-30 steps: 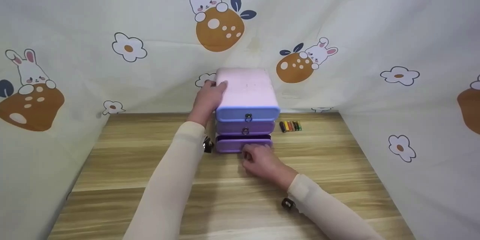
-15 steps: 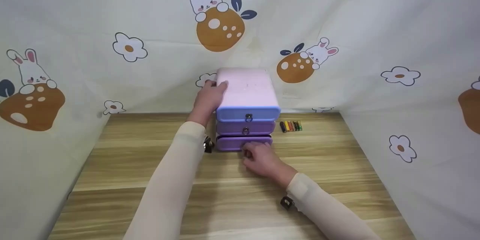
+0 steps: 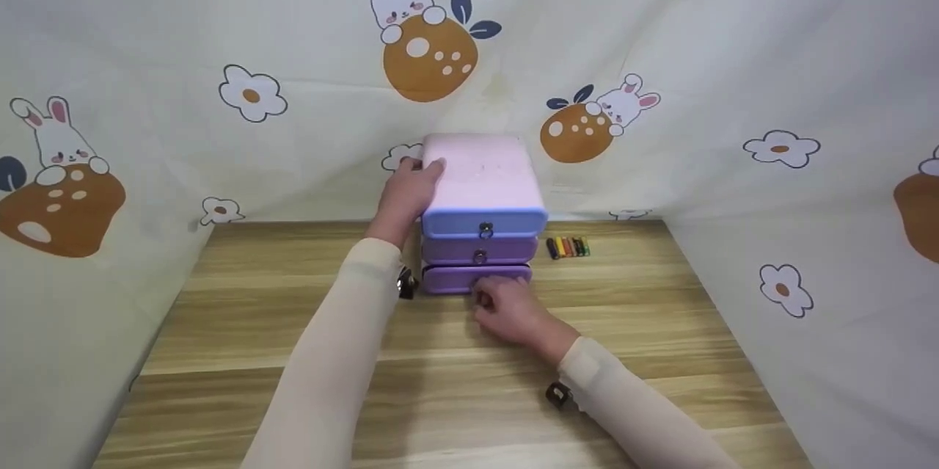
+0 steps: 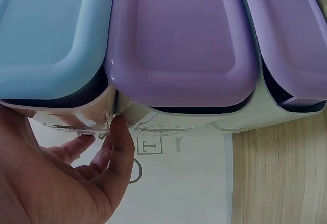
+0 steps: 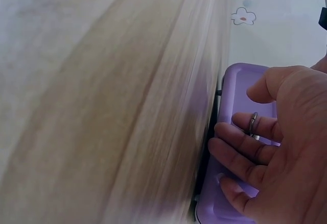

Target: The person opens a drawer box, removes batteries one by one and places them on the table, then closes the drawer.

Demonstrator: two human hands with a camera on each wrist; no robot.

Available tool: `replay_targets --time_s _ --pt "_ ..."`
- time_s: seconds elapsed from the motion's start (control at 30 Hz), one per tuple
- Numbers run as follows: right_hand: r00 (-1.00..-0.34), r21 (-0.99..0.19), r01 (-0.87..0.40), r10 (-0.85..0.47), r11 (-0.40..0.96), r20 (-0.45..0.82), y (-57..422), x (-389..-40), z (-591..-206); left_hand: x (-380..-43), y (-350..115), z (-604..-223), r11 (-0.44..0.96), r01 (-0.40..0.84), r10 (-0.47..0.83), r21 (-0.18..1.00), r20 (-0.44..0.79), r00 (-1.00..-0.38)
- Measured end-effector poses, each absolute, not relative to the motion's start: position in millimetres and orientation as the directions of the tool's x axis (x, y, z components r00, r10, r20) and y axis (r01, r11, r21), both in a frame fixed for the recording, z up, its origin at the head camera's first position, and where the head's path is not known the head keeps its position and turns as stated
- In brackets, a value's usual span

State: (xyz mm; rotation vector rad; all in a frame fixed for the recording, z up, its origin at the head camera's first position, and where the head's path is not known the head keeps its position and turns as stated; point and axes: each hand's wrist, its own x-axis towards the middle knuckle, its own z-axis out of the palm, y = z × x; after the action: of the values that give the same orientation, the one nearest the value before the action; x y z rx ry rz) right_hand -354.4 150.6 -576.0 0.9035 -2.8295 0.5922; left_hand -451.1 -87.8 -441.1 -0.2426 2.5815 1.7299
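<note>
A small chest of three drawers point(image 3: 480, 168), pink on top, stands against the back cloth. Its drawer fronts are blue above and purple below. The bottom drawer point(image 3: 449, 280) shows a thin dark gap along its upper edge. My left hand point(image 3: 408, 194) rests on the chest's left side, thumb over the top edge; in the left wrist view its fingertips point(image 4: 122, 127) touch the side. With curled fingers, my right hand point(image 3: 513, 311) is at the bottom drawer's front. In the right wrist view a metal ring pull point(image 5: 253, 123) is looped around one finger.
Several small coloured batteries point(image 3: 568, 246) lie in a row right of the chest. Ring pulls hang on the blue drawer point(image 3: 447, 223) and the middle drawer point(image 3: 444, 250). Printed cloth point(image 3: 308, 161) surrounds the wooden tabletop point(image 3: 293, 351) at the back and sides.
The bottom drawer has slid slightly inward, narrowing the dark gap above it, and my right hand has moved forward with it. My left hand has stayed in place.
</note>
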Motion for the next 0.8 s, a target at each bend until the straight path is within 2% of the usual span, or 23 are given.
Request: replay_targets --time_s 0.8 --pt "-0.822 -0.337 -0.57 -0.532 0.75 0.206 149.8 -359.6 -578.3 -449.7 -89.1 -437.8 0.391 -0.132 -0.097 0.911 -0.102 -0.99"
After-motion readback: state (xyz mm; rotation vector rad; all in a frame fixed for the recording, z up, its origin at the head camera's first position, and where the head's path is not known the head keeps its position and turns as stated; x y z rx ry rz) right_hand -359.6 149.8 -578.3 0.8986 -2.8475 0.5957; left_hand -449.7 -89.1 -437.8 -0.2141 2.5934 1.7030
